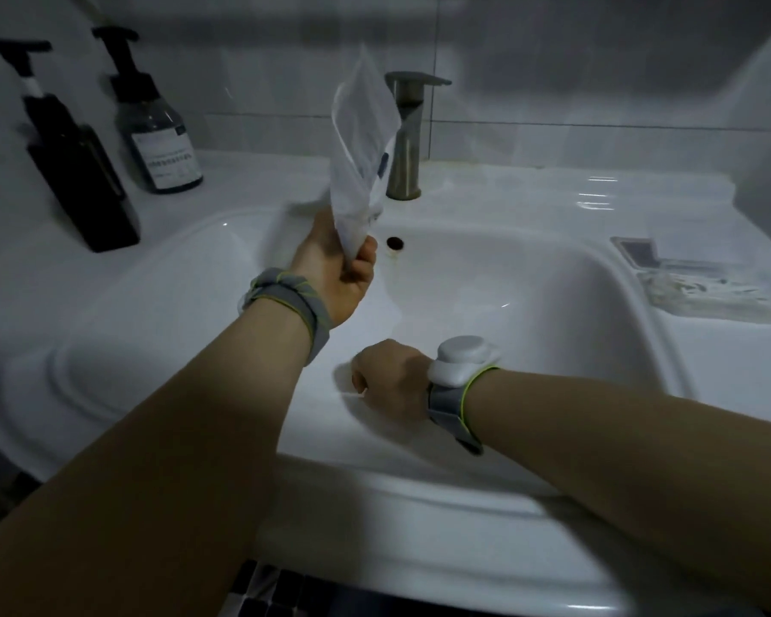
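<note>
My left hand (pixel 337 271) is raised over the white sink basin (pixel 508 313) and grips the bottom corner of a white plastic packet (pixel 361 144). The packet stands upright in front of the tap and looks blurred. Lower in the basin, near its front wall, my right hand (pixel 390 378) is turned knuckles up with its fingers curled under. A small white wipe (pixel 344 372) shows at its fingertips against the basin, mostly hidden by the hand. Both wrists wear grey bands, and the right one carries a white puck.
A brushed metal tap (pixel 406 135) stands behind the basin, with an overflow hole (pixel 394 243) below it. Two dark pump bottles (pixel 79 171) (pixel 159 135) stand on the left counter. A clear soap dish (pixel 695 282) lies on the right counter. Grey wall tiles rise behind.
</note>
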`<state>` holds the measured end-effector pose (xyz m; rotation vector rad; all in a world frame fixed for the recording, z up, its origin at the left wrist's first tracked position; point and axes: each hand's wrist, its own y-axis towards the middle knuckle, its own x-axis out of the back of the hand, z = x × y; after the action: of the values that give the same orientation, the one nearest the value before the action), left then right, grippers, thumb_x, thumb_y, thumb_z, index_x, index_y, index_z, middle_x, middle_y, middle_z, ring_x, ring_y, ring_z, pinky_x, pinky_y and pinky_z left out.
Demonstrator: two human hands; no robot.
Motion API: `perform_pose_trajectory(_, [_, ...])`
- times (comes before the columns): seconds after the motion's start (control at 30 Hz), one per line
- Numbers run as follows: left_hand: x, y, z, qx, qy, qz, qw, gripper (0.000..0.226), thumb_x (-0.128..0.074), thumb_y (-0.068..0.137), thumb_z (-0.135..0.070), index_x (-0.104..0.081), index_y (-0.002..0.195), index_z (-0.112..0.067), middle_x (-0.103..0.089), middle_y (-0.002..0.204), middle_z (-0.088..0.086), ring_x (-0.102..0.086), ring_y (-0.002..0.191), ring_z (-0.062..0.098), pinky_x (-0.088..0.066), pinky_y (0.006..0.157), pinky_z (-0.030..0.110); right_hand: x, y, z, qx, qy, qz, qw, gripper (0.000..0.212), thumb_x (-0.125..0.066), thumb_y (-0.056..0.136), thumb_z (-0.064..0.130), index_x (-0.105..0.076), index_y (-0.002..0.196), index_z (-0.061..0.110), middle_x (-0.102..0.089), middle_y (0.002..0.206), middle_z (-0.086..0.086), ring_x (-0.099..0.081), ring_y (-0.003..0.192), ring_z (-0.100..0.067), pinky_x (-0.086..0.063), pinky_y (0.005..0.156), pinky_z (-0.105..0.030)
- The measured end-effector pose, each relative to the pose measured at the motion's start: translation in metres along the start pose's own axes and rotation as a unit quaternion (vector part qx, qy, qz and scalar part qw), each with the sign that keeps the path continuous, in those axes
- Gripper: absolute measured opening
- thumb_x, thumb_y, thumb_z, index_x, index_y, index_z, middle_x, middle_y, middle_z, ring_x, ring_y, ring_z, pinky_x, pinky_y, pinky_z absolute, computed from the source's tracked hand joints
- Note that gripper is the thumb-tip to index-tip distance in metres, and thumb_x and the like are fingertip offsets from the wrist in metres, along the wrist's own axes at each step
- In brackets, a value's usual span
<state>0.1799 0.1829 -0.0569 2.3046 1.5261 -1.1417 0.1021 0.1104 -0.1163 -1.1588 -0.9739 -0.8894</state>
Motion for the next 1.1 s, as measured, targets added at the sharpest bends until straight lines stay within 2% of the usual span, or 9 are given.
perform_pose_trajectory(0.1, [0.005,-0.001,-0.006,0.002,-0.002,0.006,1.000,0.038,-0.045,0.098,-0.047,-0.054,0.085,-0.013,-0.044,0.072,-0.002,-0.049,0.039,0.003,-0.029,0.034,0.008,0.002,0.003,0.002,0.008,0.041,-0.001,0.999,0.025,-0.051,0.089,0.007,-0.067,0.109,0.002,-0.067,0.111,-0.014,-0.063,0.094,-0.027,-0.054,0.082,-0.034])
perform_pose_trajectory(0.27, [0.023,-0.001,-0.022,-0.010,0.000,-0.010,1.000,0.037,-0.045,0.099,-0.046,-0.054,0.086,-0.013,-0.043,0.071,-0.002,-0.048,0.038,0.004,-0.028,0.035,0.007,0.009,0.017,0.006,0.020,0.101,-0.082,0.991,0.025,-0.050,0.084,0.003,-0.067,0.101,0.010,-0.065,0.108,-0.009,-0.061,0.096,-0.028,-0.055,0.083,-0.037])
perform_pose_trajectory(0.43, [0.043,-0.001,-0.037,-0.021,0.007,-0.033,0.999,0.037,-0.044,0.099,-0.048,-0.055,0.085,-0.016,-0.041,0.069,-0.003,-0.046,0.038,0.003,-0.028,0.034,0.008,0.011,0.040,0.021,0.071,0.089,-0.119,0.986,0.022,-0.056,0.084,0.003,-0.068,0.100,0.011,-0.054,0.113,-0.008,-0.057,0.100,-0.029,-0.051,0.086,-0.039])
perform_pose_trajectory(0.53, [0.045,0.000,-0.036,-0.019,-0.008,-0.036,0.999,0.036,-0.044,0.099,-0.047,-0.053,0.084,-0.015,-0.041,0.069,-0.003,-0.047,0.036,0.004,-0.028,0.031,0.010,0.010,0.050,0.032,0.093,0.062,-0.107,0.988,0.018,-0.054,0.084,0.004,-0.066,0.094,0.012,-0.051,0.115,-0.007,-0.057,0.098,-0.029,-0.051,0.086,-0.039])
perform_pose_trajectory(0.6, [0.045,0.002,-0.035,-0.021,-0.005,-0.039,0.999,0.035,-0.043,0.100,-0.046,-0.054,0.088,-0.015,-0.043,0.069,-0.002,-0.048,0.035,0.004,-0.030,0.030,0.012,0.015,0.055,0.035,0.082,0.072,-0.103,0.989,0.020,-0.053,0.083,0.004,-0.067,0.095,0.012,-0.054,0.114,-0.006,-0.058,0.098,-0.028,-0.051,0.083,-0.034])
perform_pose_trajectory(0.67, [0.044,0.005,-0.034,-0.021,-0.002,-0.039,0.999,0.032,-0.042,0.101,-0.044,-0.053,0.090,-0.016,-0.042,0.070,-0.002,-0.049,0.036,0.004,-0.030,0.030,0.011,0.022,0.056,0.033,0.066,0.076,-0.078,0.992,0.024,-0.052,0.085,0.004,-0.067,0.102,0.012,-0.057,0.106,-0.002,-0.057,0.095,-0.021,-0.045,0.078,-0.026])
perform_pose_trajectory(0.77, [0.040,0.006,-0.032,-0.009,0.011,-0.042,0.999,0.030,-0.043,0.100,-0.043,-0.053,0.089,-0.016,-0.041,0.070,-0.003,-0.046,0.036,0.004,-0.028,0.031,0.010,0.025,0.056,0.025,0.038,0.079,-0.049,0.995,0.023,-0.052,0.086,0.005,-0.062,0.104,0.013,-0.057,0.096,0.000,-0.055,0.086,-0.021,-0.047,0.073,-0.028])
perform_pose_trajectory(0.97, [0.029,0.004,-0.022,0.020,0.057,-0.027,0.998,0.040,-0.039,0.100,-0.048,-0.051,0.082,-0.014,-0.043,0.068,-0.001,-0.045,0.036,0.004,-0.028,0.031,0.010,0.022,0.044,0.021,0.015,0.073,-0.035,0.997,0.027,-0.053,0.088,0.007,-0.063,0.112,0.009,-0.064,0.115,-0.009,-0.063,0.100,-0.027,-0.055,0.086,-0.034])
perform_pose_trajectory(1.1, [0.013,-0.004,-0.012,0.024,0.046,-0.010,0.999,0.042,-0.043,0.099,-0.049,-0.055,0.085,-0.011,-0.054,0.060,0.002,-0.050,0.037,0.006,-0.033,0.030,0.013,0.029,0.016,0.011,0.027,0.087,-0.046,0.995,0.026,-0.053,0.087,0.005,-0.066,0.110,0.008,-0.064,0.109,-0.006,-0.058,0.094,-0.022,-0.049,0.079,-0.027])
